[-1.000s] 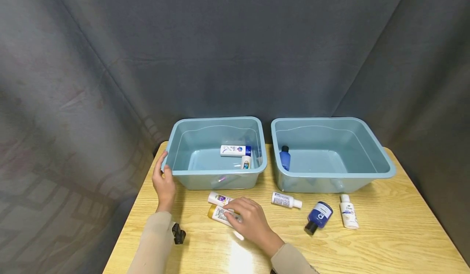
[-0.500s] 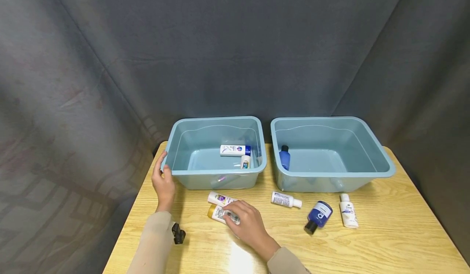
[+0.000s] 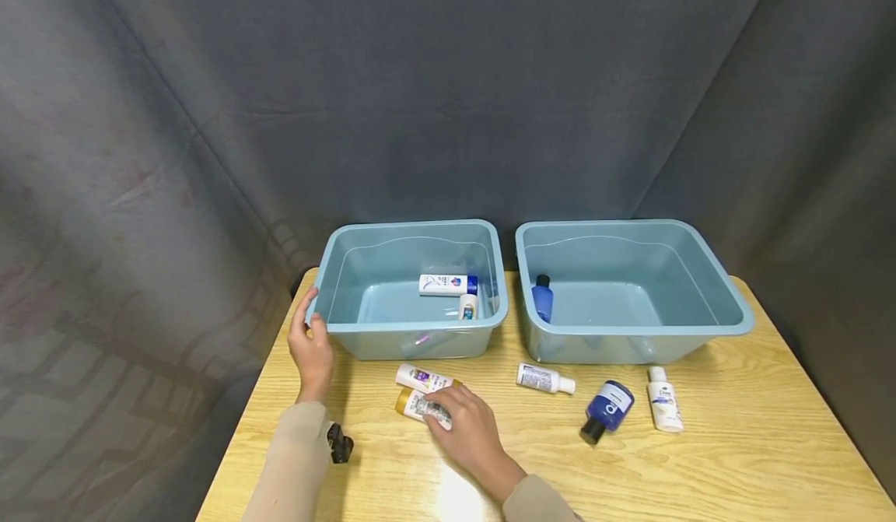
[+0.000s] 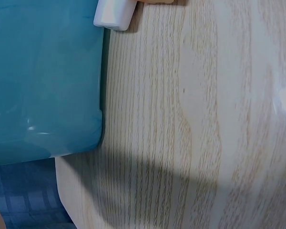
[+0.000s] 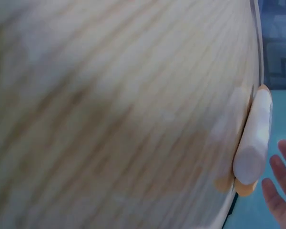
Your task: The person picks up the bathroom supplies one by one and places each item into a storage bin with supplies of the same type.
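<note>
In the head view my left hand [image 3: 310, 351] rests against the front left corner of the left blue bin [image 3: 413, 327], fingers along its side and thumb at the front rim. My right hand [image 3: 467, 432] hovers low over a white bottle with a gold cap [image 3: 418, 405], thumb and fingers spread about its right end. Behind that lies a white bottle with a purple label [image 3: 424, 378], its right end near my fingertips. In the right wrist view my fingers [image 5: 279, 176] look straight and apart from a white bottle [image 5: 251, 152]. Contact with the bottle is unclear.
The right blue bin [image 3: 637, 331] holds a blue bottle [image 3: 542, 302]. Inside the left bin lie a white bottle with a blue cap [image 3: 444, 285] and another white bottle [image 3: 468, 306]. A white bottle [image 3: 542, 379], dark blue bottle [image 3: 611, 406] and Dove bottle [image 3: 663, 405] lie on the table.
My right hand has shifted slightly left and toward me, and more of the purple-labelled bottle shows. The left hand stays at the bin corner.
</note>
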A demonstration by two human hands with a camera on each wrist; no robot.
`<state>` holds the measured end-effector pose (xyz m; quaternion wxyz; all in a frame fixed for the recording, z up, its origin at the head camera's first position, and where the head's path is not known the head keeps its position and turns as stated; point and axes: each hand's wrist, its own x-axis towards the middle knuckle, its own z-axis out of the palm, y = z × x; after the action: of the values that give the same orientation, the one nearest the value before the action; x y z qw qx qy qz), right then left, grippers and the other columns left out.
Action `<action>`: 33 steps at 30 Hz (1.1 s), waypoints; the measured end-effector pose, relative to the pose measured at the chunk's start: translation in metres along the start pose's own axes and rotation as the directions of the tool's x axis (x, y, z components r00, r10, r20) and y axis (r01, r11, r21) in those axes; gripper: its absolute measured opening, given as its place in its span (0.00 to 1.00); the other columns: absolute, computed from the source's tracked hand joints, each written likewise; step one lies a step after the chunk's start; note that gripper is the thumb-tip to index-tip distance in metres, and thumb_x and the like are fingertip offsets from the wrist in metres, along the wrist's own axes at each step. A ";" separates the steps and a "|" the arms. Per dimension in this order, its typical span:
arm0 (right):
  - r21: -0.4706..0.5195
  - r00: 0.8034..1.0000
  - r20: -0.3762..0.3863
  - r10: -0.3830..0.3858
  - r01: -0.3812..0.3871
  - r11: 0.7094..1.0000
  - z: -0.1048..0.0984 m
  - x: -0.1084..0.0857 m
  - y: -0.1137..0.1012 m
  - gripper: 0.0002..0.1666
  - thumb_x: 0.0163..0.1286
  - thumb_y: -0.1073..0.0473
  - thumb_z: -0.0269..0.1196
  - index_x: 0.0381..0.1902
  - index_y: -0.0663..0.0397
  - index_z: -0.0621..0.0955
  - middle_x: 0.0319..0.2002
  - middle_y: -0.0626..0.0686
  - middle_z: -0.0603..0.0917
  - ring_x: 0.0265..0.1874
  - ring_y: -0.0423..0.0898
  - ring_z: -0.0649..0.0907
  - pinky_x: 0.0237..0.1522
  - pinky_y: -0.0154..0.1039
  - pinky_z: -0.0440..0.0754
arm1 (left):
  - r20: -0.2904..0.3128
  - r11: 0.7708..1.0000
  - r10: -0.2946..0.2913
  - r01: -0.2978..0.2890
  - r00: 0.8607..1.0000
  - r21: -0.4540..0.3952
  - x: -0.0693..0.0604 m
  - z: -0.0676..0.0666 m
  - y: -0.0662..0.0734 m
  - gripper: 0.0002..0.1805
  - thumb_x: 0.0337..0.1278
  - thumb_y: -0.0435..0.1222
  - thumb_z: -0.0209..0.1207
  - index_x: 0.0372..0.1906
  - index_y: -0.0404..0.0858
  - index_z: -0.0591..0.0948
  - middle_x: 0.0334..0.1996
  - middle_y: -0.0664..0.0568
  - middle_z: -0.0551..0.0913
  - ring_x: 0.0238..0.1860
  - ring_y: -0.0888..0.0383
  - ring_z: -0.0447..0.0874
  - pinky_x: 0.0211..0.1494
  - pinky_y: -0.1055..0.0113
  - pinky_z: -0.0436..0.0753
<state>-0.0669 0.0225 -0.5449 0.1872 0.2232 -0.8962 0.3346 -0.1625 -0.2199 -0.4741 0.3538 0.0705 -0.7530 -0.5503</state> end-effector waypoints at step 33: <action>-0.089 0.982 0.084 0.169 -0.162 0.983 0.010 -0.005 -0.010 0.24 0.52 0.54 0.76 0.49 0.50 0.86 0.44 0.47 0.86 0.40 0.43 0.80 0.42 0.40 0.80 | -0.003 1.000 -0.002 0.002 1.000 -0.024 -0.003 -0.002 0.026 0.23 0.63 0.22 0.43 0.61 0.25 0.76 0.62 0.35 0.76 0.66 0.43 0.69 0.50 0.73 0.64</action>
<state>-0.0598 0.0097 -0.5492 0.1265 0.1551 -0.9322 0.3014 -0.1516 -0.2096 -0.4526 0.3552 0.0679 -0.7459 -0.5594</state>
